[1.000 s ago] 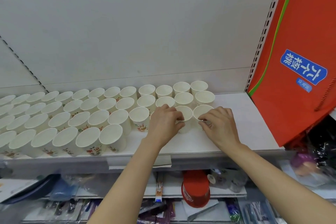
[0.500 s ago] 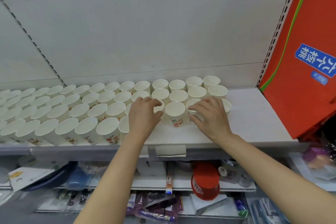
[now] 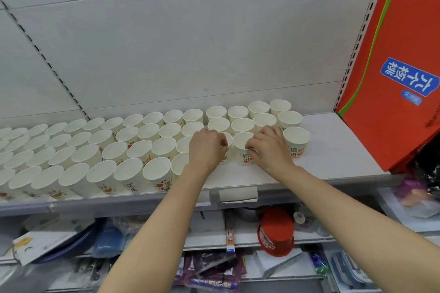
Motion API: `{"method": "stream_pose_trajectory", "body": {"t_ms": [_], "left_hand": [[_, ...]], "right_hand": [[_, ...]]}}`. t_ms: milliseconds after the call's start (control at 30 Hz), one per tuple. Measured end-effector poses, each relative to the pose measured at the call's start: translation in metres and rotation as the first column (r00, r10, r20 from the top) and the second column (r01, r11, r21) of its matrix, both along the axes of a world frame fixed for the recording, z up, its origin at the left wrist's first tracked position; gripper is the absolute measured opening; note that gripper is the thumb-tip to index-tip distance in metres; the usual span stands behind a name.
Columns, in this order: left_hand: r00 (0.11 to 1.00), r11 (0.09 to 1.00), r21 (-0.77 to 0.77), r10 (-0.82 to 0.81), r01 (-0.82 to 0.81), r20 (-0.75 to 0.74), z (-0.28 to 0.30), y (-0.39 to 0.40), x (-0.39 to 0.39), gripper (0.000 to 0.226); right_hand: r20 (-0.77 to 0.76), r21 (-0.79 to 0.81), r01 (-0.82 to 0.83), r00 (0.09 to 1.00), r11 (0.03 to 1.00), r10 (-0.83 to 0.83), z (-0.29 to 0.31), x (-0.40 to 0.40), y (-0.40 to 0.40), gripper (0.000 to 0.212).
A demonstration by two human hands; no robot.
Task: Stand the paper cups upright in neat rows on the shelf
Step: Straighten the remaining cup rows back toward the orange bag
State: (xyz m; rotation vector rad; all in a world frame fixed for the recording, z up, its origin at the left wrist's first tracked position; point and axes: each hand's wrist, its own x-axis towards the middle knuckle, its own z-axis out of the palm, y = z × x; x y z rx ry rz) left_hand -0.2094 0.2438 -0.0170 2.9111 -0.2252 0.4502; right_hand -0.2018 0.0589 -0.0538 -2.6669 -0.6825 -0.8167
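Pinching neighbouring cups (image 3: pixel 244 147) near the shelf (image 3: pixel 333 150) front edge, both hands (image 3: pixel 206 150) grasp sidewalls (light, crushable paper).

Left hand (image 3: pixel 206 150), right hand (image 3: pixel 270 147): fingers curled.

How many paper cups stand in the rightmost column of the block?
3: the back cup, the middle cup before it, and the front cup beside the right hand. None appears hidden there.

Bare forearms (no sleeves), hands (image 3: pixel 238 147) unadorned
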Motion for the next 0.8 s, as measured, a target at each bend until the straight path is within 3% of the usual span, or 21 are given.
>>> {"method": "stream_pose_trajectory", "body": {"t_ms": [333,467,567,700,800], "left_hand": [[1.000,0.998,-0.070,-0.011,0.010,-0.027,-0.009,0.010,-0.003,0.017],[0.999,0.994,-0.101,-0.041,0.043,0.017,-0.011,0.013,-0.005,0.021],[0.993,0.983,-0.158,-0.075,0.089,0.096,-0.008,0.004,-0.005,0.018],[0.975,0.964,-0.173,-0.181,0.203,0.131,0.004,-0.031,0.004,0.011],[0.958,0.954,-0.102,-0.273,0.281,0.081,0.009,-0.065,0.013,0.017]], "right_hand": [[0.004,0.040,0.009,1.000,0.999,-0.010,-0.008,0.000,0.005,0.015],[0.088,0.128,-0.003,0.996,0.992,-0.009,-0.006,-0.003,-0.001,0.018],[0.166,0.213,0.070,0.980,0.974,-0.107,-0.003,-0.007,-0.031,0.014],[0.074,0.206,0.265,0.956,0.942,-0.285,-0.003,-0.011,-0.081,0.017],[-0.014,0.167,0.304,0.952,0.938,-0.306,-0.001,-0.012,-0.101,0.021]]}}
